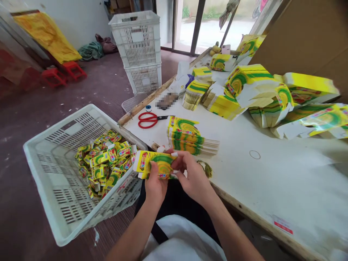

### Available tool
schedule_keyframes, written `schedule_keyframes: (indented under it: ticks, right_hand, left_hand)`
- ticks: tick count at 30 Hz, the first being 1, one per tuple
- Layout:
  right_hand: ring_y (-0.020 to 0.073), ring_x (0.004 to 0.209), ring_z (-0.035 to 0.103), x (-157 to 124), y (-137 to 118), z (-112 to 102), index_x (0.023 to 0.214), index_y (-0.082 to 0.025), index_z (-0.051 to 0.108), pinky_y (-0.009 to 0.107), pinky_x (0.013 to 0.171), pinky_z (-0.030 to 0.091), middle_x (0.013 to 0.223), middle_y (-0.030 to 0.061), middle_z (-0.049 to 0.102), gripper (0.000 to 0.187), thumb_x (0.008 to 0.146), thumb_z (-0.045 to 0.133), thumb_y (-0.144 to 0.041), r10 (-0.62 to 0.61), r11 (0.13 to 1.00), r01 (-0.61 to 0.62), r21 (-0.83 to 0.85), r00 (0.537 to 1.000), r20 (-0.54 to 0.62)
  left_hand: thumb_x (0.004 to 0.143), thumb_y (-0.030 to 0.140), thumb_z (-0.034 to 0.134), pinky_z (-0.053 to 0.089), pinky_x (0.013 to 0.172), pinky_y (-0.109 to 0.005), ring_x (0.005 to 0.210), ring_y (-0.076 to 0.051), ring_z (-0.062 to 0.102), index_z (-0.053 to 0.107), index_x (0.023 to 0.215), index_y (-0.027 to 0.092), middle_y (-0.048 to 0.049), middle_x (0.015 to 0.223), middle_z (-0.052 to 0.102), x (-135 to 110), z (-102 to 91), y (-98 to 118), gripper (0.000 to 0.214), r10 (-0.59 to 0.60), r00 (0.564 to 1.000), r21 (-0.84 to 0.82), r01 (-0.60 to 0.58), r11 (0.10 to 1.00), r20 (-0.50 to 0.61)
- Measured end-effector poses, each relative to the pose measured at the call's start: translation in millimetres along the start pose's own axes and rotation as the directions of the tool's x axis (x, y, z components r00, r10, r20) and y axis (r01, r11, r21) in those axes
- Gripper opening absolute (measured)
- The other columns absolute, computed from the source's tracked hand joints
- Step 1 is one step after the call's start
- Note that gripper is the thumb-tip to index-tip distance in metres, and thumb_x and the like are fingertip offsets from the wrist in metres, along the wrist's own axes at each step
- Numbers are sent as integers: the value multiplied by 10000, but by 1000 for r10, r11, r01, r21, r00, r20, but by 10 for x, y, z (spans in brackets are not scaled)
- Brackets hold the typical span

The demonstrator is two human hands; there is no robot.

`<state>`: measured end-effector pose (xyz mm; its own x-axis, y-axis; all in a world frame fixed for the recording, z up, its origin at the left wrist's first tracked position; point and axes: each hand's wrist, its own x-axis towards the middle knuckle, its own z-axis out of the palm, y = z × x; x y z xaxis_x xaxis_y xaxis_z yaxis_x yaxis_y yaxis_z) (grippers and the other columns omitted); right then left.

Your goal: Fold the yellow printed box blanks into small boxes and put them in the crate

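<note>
A small yellow and green printed carton (pixel 156 164) is held in front of me at the table's near edge. My left hand (pixel 154 185) grips it from below, fingers closed round it. My right hand (pixel 190 173) is closed on its right end, pinching the end flap. Just behind my hands a stack of flat carton blanks (pixel 187 136) lies on the white table (pixel 272 174). To my left a white plastic crate (pixel 54 188) holds several folded cartons (pixel 106 159).
Red-handled scissors (pixel 148 119) lie on the table's left part. More piles of flat blanks (pixel 244 90) crowd the far right side. A rubber band (pixel 255 154) lies on the tabletop. Stacked white crates (pixel 140 47) stand on the floor behind, red stools (pixel 63 72) at far left.
</note>
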<state>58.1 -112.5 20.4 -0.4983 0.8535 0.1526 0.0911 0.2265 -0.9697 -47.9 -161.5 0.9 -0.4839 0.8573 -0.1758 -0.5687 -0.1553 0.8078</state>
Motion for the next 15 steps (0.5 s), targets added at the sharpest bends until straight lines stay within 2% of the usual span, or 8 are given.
schedule_keyframes:
  ticks: [2, 3, 5, 7, 9, 12, 15]
  right_hand:
    - [136, 730, 622, -78, 94, 102, 1024, -232, 474, 284, 683, 530, 804, -9, 608, 371, 696, 558, -79, 114, 976, -110, 187, 993, -8]
    - [136, 734, 623, -100, 137, 133, 1003, -235, 467, 285, 683, 529, 805, -12, 607, 355, 694, 588, -109, 161, 954, -149, 261, 987, -22]
    - [135, 728, 618, -121, 196, 161, 963, -238, 457, 278, 662, 514, 790, -22, 604, 334, 692, 641, -168, 226, 923, -203, 328, 974, -33]
    - [129, 692, 601, -127, 206, 160, 930, -239, 447, 264, 620, 487, 754, -36, 593, 324, 699, 672, -216, 263, 910, -244, 336, 965, -11]
    - [118, 637, 569, -130, 183, 144, 901, -241, 428, 248, 573, 455, 708, -57, 569, 349, 693, 707, -259, 286, 896, -274, 349, 958, 17]
    - [112, 601, 537, -139, 131, 113, 914, -244, 409, 237, 546, 426, 677, -73, 546, 408, 683, 741, -299, 299, 887, -291, 359, 954, 33]
    - [118, 620, 534, -155, 98, 90, 1124, -242, 384, 246, 572, 426, 710, -69, 547, 561, 694, 741, -291, 265, 896, -269, 354, 962, 62]
  left_hand:
    - [736, 668, 636, 475, 1009, -390, 1172, -292, 591, 702, 1033, 182, -114, 1082, 706, -12, -38, -21, 573, 95, 995, 128, -89, 988, -41]
    - [738, 662, 637, 458, 1033, -382, 1186, -292, 584, 710, 1027, 193, -105, 1065, 712, -18, -74, -35, 556, 146, 989, 224, -137, 965, -27]
    - [743, 671, 622, 419, 1079, -376, 1192, -291, 584, 726, 997, 218, -89, 1017, 725, -24, -160, -65, 530, 211, 976, 393, -215, 894, 53]
    - [769, 705, 558, 386, 1112, -386, 1190, -289, 588, 731, 993, 234, -85, 988, 732, -22, -232, -97, 550, 234, 962, 473, -271, 838, 137]
    - [792, 719, 506, 378, 1120, -393, 1179, -284, 596, 729, 1002, 235, -87, 977, 734, -17, -268, -127, 572, 262, 951, 491, -311, 814, 167]
    - [785, 727, 507, 431, 1072, -390, 1132, -282, 622, 735, 968, 232, -93, 963, 735, -22, -251, -165, 575, 265, 950, 474, -311, 824, 163]
    - [767, 711, 552, 497, 982, -375, 1071, -271, 647, 733, 913, 231, -89, 927, 735, -38, -184, -170, 533, 201, 974, 387, -224, 895, 100]
